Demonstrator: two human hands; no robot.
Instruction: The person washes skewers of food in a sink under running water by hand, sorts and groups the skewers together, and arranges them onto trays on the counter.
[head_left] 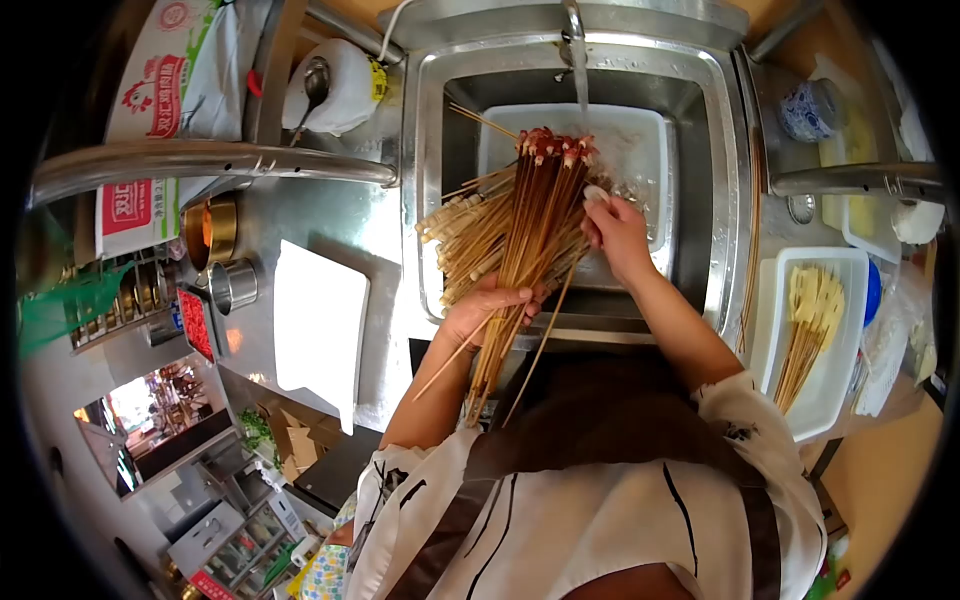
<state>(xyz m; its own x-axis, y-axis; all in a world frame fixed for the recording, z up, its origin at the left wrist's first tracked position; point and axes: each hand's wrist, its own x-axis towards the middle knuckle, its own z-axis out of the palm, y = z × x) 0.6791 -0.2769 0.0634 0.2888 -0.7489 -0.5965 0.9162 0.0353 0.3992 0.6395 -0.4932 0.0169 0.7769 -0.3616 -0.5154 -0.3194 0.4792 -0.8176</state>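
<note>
My left hand (495, 305) is wrapped round the lower part of a thick bundle of bamboo skewers (530, 220), tilted over the sink (690, 240). Red and pale food pieces (555, 147) cap the upper ends of these sticks. Beside the bundle, my right hand (618, 235) pinches a small pale piece (597, 192); whether it sits on a stick I cannot tell. More skewers with pale, knobbly pieces (455, 225) lie to the left, over a white tub (655, 130) in the sink. Water runs from the faucet (576, 50) into the tub.
A white cutting board (320, 330) lies on the steel counter left of the sink. To the right, a white tray (850, 340) holds skewers with yellowish pieces (815, 300). Metal rails (220, 160) cross both sides. Metal pots (235, 285) stand at the left.
</note>
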